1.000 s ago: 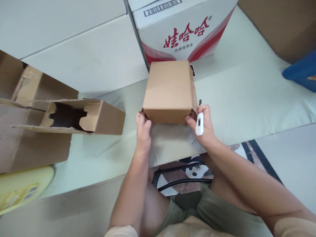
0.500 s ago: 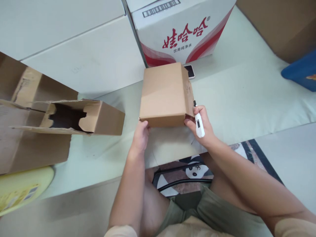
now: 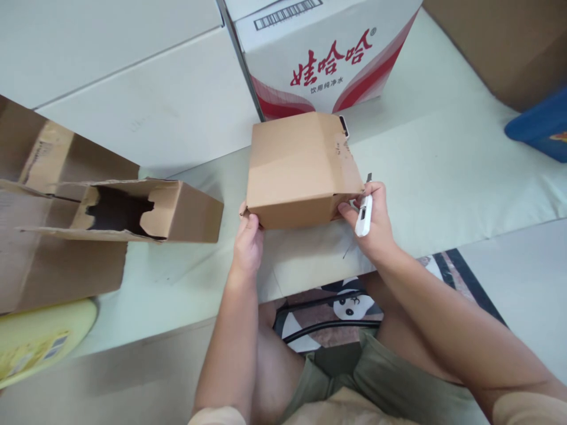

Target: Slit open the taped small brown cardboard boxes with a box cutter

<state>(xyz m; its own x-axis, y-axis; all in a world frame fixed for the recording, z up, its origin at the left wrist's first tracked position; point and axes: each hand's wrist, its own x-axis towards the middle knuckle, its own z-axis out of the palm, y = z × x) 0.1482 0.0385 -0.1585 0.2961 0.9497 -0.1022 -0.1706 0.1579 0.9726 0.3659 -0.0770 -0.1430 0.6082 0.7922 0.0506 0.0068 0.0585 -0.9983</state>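
A brown cardboard box [image 3: 287, 162] is in front of me on the pale table cover, its right-hand flap [image 3: 343, 159] swung outward. My left hand [image 3: 248, 242] grips the box's near left corner, thumb on the near side. At the near right, my right hand [image 3: 374, 221] is closed around a white utility knife [image 3: 364, 215] whose short dark blade sticks out at the far end. The thumb of that same hand touches the box beside the flap. The inside of the box is hidden from me.
A white and red carton [image 3: 332, 65] stands behind, a phone [image 3: 344, 126] partly covered in front of it. To the left are an open narrow cardboard box [image 3: 197, 212], larger cardboard [image 3: 88, 265] and a yellow container [image 3: 48, 336]. A blue object [image 3: 540, 130] sits far right.
The right flap has opened outward, and my right hand with the knife has shifted right and slightly up. The box has moved a little left and covers more of the phone.
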